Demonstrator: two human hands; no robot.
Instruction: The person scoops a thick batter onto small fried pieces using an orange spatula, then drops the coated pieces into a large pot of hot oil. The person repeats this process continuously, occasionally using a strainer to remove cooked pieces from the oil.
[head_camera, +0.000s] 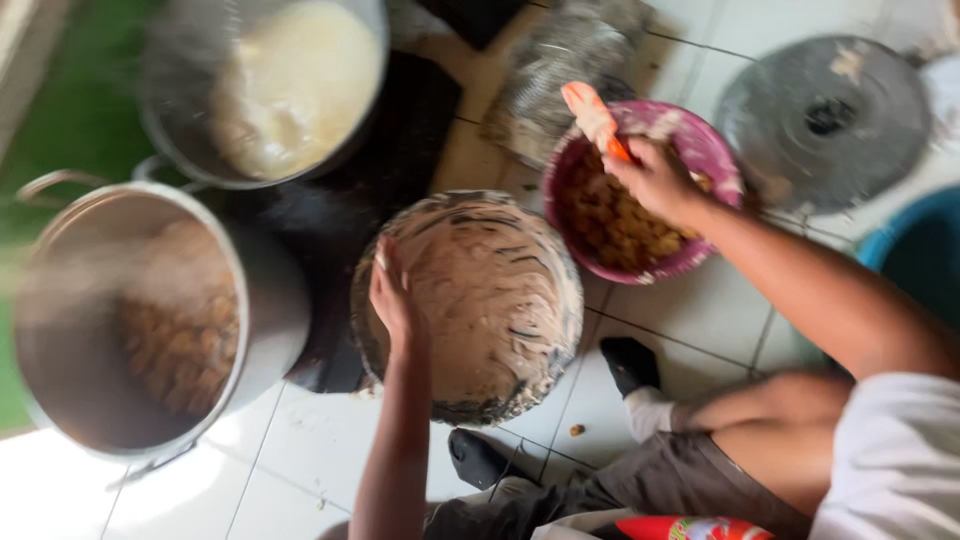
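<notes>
Nearest to the lens, bent knees and grey trousers, then the two hands. Left hand laid flat with fingers curled over the near-left rim of a wide bowl, smeared inside with pale, streaky batter and set on the white tiled floor. Right hand closed round an orange spatula, blade coated in paste, poised over a purple bowl of brown fried-looking lumps, just right of the batter bowl. Probably slippery, that wide bowl, with wet batter reaching the lip; likely stiff and fairly light, best gripped by the bare outer wall below the rim. Spatula handle mostly hidden by the fingers, likely greasy. Further out, a large metal pot at left holding more brown pieces, another pot of pale liquid above it, a round grey lid at upper right, blue tub edge at far right.
</notes>
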